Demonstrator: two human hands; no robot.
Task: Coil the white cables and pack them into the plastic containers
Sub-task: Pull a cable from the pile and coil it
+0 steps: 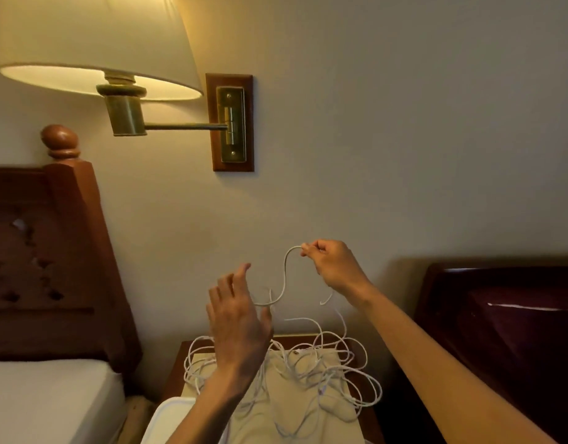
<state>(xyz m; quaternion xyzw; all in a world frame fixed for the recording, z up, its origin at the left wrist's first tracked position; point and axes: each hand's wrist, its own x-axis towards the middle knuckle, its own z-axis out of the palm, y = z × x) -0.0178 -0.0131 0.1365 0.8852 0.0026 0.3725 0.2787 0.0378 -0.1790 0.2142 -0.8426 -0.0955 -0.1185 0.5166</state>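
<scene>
Here my right hand (332, 264) pinches a cable (285, 277) end, strand hanging down in an S; left hand (237, 325) open, fingers spread, above the tabletop (175, 373) tangle.

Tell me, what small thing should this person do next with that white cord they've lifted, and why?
Probably bring the open left hand across to catch the hanging white cable just below the right hand, which pinches its raised end. The left hand holds nothing, the lifted strand sags loose, and the rest lies in a tangled heap on the nightstand. A second grip would let coiling begin.
</scene>
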